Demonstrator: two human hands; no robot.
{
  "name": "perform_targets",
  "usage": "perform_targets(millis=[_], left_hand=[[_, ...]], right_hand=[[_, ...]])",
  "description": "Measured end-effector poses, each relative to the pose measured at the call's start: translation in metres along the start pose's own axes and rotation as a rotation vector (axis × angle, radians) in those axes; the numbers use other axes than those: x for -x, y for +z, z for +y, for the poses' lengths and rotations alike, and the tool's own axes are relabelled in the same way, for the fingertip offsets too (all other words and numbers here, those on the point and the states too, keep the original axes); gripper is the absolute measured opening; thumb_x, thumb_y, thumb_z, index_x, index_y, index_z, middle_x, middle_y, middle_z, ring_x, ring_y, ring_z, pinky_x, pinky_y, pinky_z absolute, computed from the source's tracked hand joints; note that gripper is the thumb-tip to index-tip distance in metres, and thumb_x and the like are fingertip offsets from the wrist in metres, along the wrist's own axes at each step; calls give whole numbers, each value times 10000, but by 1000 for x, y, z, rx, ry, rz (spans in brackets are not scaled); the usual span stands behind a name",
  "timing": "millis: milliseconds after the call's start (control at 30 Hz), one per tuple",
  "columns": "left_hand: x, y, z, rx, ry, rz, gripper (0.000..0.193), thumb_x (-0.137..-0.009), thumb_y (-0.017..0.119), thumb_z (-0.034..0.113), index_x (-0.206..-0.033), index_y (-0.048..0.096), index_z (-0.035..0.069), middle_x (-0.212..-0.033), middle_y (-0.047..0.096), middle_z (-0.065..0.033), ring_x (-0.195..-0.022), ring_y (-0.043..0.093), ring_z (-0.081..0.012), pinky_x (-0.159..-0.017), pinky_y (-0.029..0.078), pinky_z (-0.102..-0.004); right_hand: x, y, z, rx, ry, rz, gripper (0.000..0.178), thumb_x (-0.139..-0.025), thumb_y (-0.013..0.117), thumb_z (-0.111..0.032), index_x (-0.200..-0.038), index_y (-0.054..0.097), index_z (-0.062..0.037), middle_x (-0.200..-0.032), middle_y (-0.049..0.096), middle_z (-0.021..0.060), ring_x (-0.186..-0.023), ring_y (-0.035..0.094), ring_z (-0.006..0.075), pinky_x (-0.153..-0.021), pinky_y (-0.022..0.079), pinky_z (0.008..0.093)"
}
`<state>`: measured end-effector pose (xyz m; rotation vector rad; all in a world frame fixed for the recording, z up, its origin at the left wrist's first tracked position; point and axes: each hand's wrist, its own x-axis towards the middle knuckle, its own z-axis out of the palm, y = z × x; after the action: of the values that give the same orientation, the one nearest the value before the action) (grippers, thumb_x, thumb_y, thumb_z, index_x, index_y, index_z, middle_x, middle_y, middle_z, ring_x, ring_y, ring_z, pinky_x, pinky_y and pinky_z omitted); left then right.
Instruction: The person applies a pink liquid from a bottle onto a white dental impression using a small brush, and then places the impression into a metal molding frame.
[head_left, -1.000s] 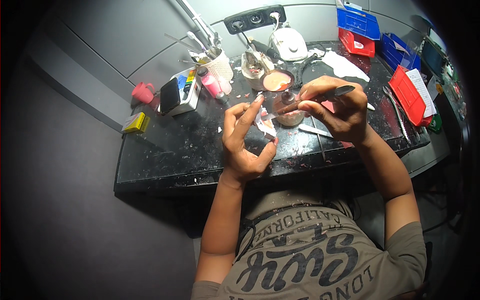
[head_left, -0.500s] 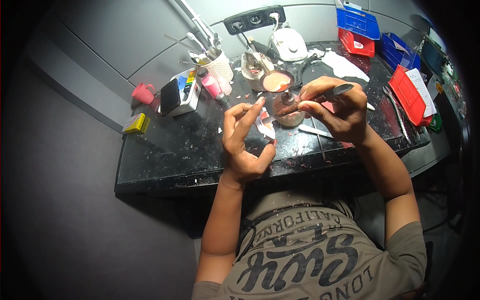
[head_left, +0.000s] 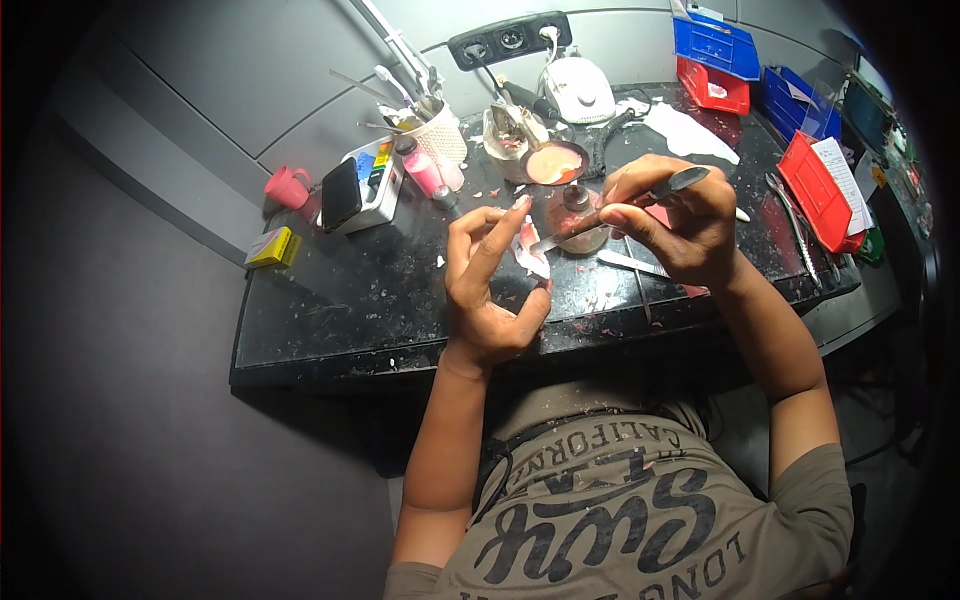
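Observation:
Between the thumb and fingertips of my left hand (head_left: 488, 285) is a small curved pink and white piece (head_left: 532, 262), which looks like a dental wax model. My right hand (head_left: 685, 225) grips a wax spatula (head_left: 688, 179) with a dark, spoon-shaped rear end. Its flat metal tip reaches left to the pink side of the piece; whether it touches cannot be made out. Just behind the spatula stands a squat glass spirit burner (head_left: 582, 241) with a metal top. A white-handled knife (head_left: 630, 262) lies on the bench below my right hand.
A round pan of pinkish wax (head_left: 553, 163) sits behind the burner. At back left are a pink bottle (head_left: 428, 175), a tool cup (head_left: 440, 138) and a white box with a phone (head_left: 341, 194). Red bins (head_left: 818, 195) and pliers (head_left: 795, 230) occupy the right. Scraps litter the black bench (head_left: 340, 310).
The pink and white piece has turned slightly in my left fingers, showing more of its pink side. The spatula tip has shifted a little right and down. Both hands stay nearly in place.

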<state>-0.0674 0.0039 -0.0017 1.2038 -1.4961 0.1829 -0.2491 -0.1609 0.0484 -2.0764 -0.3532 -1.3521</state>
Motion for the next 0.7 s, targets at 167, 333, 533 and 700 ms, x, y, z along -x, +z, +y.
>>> perform_targets(millis=[167, 333, 533, 700], left_hand=[[0, -1, -1, -17, 5, -5, 700, -670, 708, 46, -1366, 634, 20, -1209, 528, -167, -1056, 594, -257, -950, 501, -365], [1, 0, -1, 6, -10, -1, 705, -672, 713, 50, -1371, 630, 20, -1205, 531, -168, -1060, 594, -259, -952, 500, -366], [0, 0, -2, -5, -4, -4, 708, -673, 711, 48, -1375, 627, 20, -1208, 528, -168, -1062, 594, -261, -957, 499, -368], [2, -3, -3, -18, -19, -38, 783, -671, 738, 8, -1432, 558, -19, -1242, 483, -119, -1074, 523, -186, -951, 454, -293]], right_hand=[[-1, 2, 1, 4, -21, -3, 129, -865, 785, -6, -962, 725, 54, -910, 756, 130, -782, 747, 162, -704, 598, 261], [-1, 3, 1, 20, -16, 14, 132, -862, 786, -3, -964, 725, 54, -919, 758, 137, -782, 749, 168, -706, 599, 263], [0, 1, 1, 40, -12, 2, 140, -856, 794, -10, -965, 729, 47, -914, 762, 124, -770, 748, 161, -686, 589, 263], [0, -3, -7, -41, 168, 37, 114, -881, 778, -22, -945, 717, 50, -871, 751, 97, -750, 727, 126, -669, 577, 247]])
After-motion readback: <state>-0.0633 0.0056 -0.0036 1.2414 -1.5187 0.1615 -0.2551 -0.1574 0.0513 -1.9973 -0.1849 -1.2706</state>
